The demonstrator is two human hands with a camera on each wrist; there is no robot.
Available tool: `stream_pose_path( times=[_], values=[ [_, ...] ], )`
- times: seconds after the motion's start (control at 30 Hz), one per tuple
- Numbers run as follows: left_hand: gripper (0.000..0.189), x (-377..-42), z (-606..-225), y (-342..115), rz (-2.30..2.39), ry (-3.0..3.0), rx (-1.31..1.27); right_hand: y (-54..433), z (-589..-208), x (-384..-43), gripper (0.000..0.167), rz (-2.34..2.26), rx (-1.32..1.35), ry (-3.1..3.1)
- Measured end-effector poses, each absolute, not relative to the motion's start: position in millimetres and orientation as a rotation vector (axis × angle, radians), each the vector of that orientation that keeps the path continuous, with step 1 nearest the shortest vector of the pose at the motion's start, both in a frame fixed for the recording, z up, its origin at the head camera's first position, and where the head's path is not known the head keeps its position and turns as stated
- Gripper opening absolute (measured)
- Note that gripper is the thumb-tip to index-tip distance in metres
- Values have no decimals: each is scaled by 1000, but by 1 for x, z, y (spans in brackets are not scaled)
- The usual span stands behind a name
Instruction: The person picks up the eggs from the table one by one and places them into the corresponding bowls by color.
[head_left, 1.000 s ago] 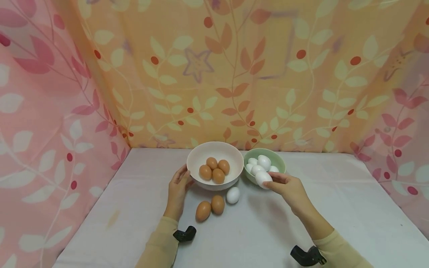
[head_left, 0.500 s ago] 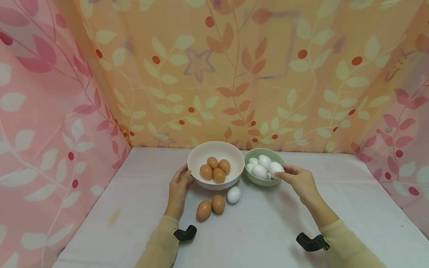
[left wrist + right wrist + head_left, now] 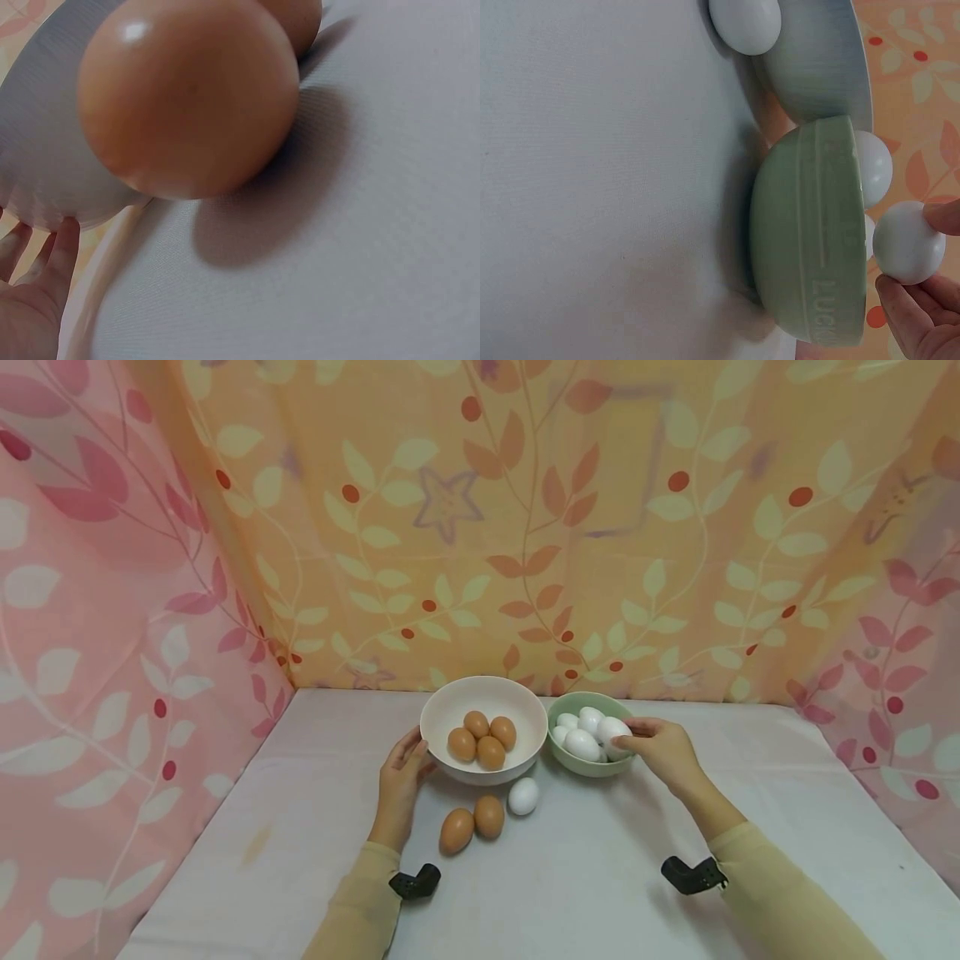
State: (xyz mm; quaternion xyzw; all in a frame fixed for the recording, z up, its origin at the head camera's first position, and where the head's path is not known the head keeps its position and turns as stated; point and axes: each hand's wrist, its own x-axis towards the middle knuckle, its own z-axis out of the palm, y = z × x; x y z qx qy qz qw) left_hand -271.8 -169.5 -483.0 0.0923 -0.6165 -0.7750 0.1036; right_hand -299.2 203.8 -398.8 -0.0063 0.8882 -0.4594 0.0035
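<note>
My right hand (image 3: 666, 753) pinches a white egg (image 3: 909, 242) between thumb and fingers, just above the rim of the green bowl (image 3: 806, 240). Several other white eggs (image 3: 582, 745) lie in that bowl. On the other side, the fingertips of my left hand (image 3: 397, 785) rest against the outer wall of the larger white bowl (image 3: 442, 714), the fingers fairly straight in the left wrist view. Several brown eggs (image 3: 491, 752) sit inside the white bowl. Two brown eggs (image 3: 457, 832) and one white egg (image 3: 523, 796) lie on the cloth in front of it.
Both bowls stand side by side near the back edge of the table, which a white cloth (image 3: 570, 893) covers. Behind rises an orange leaf-patterned curtain (image 3: 510, 527), with a pink curtain (image 3: 82, 693) at the left. Black wrist mounts (image 3: 415, 882) sit on both sleeves.
My right hand has carried the white egg from the green bowl's front edge to its right side and lowered it slightly. The left hand keeps its place against the white bowl.
</note>
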Motion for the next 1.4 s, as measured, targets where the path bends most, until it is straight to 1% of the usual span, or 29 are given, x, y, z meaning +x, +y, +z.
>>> stream_pose_path(
  times=[0.5, 0.73, 0.9, 1.03, 1.2, 1.4],
  values=[
    [48, -272, -483, -169, -2290, -1833, 280, 204, -404, -303, 54, -1347, -46, 2806],
    [50, -273, -485, -171, -2288, -1816, 269, 200, -405, -304, 52, -1239, -113, 2900],
    [51, -273, -485, -171, -2295, -1806, 268, 202, -404, -301, 51, -1235, -111, 2935],
    [51, -273, -485, -169, -2293, -1812, 269, 199, -399, -288, 49, -1396, -73, 2916],
    [50, -272, -484, -169, -2294, -1809, 266, 181, -396, -259, 47, -1655, -2, 2801],
    [50, -273, -485, -171, -2303, -1792, 261, 154, -407, -239, 39, -1819, -131, 2636]
  ],
)
